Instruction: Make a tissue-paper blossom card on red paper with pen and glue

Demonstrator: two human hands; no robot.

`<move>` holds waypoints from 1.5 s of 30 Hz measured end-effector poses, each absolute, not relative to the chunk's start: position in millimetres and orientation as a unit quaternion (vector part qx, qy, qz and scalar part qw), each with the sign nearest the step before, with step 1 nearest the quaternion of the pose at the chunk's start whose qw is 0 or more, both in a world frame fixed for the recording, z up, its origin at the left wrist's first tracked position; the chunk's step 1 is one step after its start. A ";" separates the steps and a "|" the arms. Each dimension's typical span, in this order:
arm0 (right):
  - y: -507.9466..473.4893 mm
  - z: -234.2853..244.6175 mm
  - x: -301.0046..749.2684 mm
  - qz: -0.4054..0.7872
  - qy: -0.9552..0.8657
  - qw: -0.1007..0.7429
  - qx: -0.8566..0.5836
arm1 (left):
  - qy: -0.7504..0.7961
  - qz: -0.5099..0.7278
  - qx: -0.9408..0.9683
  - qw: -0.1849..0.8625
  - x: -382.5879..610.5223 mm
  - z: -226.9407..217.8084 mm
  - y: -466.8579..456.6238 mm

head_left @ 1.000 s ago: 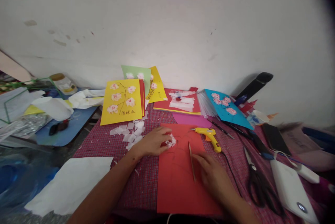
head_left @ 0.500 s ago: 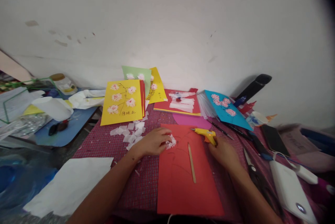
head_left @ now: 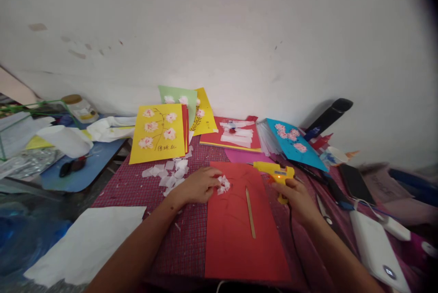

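Note:
On the red paper [head_left: 236, 238] lies a small pinkish-white tissue-paper flower [head_left: 223, 185]. My left hand [head_left: 201, 184] rests at the flower's left edge, its fingers bent a little and spread, fingertips at the petals. A yellow glue gun [head_left: 275, 170] is in my right hand [head_left: 294, 197], my fingers wrapped around its handle. Its nozzle points left above the upper right edge of the red paper, and an orange light glows on its body. A wooden pencil [head_left: 251, 213] and faint drawn lines are on the red sheet.
Loose white tissue pieces [head_left: 171, 174] lie left of the red paper. Yellow flower cards [head_left: 157, 133] lean behind, with a blue flower card [head_left: 296, 140] to the right. Scissors [head_left: 328, 220], a white power bank [head_left: 376, 247] and a dark phone [head_left: 357, 183] occupy the right side.
My right hand has raised the glue gun and drawn it slightly right, its handle now fully in my grip and its cord showing. My left hand has hardly moved beside the flower.

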State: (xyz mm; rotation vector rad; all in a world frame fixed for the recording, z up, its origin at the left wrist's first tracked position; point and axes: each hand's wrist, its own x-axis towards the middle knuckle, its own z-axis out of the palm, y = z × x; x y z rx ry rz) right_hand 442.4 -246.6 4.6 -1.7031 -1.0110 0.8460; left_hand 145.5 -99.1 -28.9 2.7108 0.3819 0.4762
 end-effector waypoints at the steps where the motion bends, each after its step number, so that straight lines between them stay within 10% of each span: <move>1: -245.2 7.6 437.5 0.385 -0.403 0.479 -0.678 | 0.133 0.167 0.960 0.183 145.5 -28.9 -98.7; 45: -204.1 1.4 387.6 0.226 -0.708 0.151 -0.652 | 0.118 0.119 0.969 0.181 140.0 -36.2 -92.7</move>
